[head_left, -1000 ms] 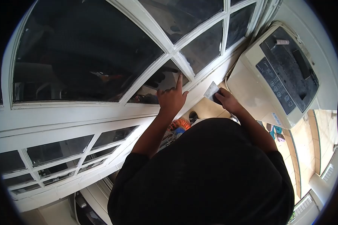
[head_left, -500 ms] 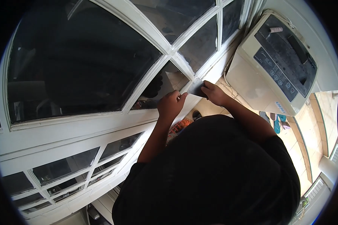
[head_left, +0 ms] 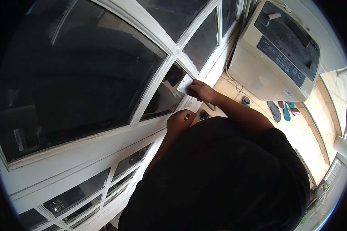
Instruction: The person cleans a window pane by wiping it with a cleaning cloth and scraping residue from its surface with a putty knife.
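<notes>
My right hand [head_left: 202,92] grips a flat grey putty scraper [head_left: 186,84] with a whitish smear on its face. The scraper lies against the white window frame [head_left: 177,54], at the right end of a small lower glass pane [head_left: 164,94]. White patches show on the frame bar just above it. Below and to the left, my left hand [head_left: 180,120] is closed near the lower rail, fingers curled and thumb close to them. What it holds, if anything, is hidden.
A washing machine [head_left: 273,57] stands at the right, with a small pinkish roll [head_left: 274,16] on its lid. Several sandals [head_left: 274,111] lie on the tiled floor [head_left: 254,85]. More white-framed panes [head_left: 77,194] run along the lower left.
My right hand has moved left and slightly up with the scraper, which now overlaps the small pane's end. My left hand has dropped lower, away from the scraper. The view has shifted.
</notes>
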Demonstrator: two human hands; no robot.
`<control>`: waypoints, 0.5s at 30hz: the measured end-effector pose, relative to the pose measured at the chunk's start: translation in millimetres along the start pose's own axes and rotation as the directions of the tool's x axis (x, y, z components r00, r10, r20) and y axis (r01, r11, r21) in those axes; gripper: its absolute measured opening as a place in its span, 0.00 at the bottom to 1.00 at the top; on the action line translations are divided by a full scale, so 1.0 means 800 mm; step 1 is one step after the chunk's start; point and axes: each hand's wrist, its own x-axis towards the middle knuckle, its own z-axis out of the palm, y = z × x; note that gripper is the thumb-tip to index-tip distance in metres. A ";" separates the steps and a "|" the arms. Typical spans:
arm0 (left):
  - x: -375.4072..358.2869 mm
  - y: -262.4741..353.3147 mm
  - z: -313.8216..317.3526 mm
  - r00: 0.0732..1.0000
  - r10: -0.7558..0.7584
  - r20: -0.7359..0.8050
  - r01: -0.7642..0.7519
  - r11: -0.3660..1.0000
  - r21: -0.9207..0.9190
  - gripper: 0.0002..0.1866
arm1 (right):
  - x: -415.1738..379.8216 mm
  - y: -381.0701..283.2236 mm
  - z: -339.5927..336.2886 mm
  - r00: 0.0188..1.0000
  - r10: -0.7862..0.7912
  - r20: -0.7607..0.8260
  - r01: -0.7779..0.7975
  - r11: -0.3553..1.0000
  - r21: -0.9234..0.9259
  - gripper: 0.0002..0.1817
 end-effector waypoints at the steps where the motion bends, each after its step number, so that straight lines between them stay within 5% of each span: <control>1: 0.000 -0.004 -0.001 1.000 0.004 0.006 -0.004 1.000 0.001 0.17 | -0.005 -0.008 0.001 1.000 -0.012 -0.001 0.012 1.000 0.026 0.14; 15: 0.002 -0.032 0.010 0.993 -0.028 0.112 0.029 0.999 -0.013 0.19 | -0.013 -0.021 0.000 0.997 -0.071 -0.012 0.070 0.997 -0.014 0.10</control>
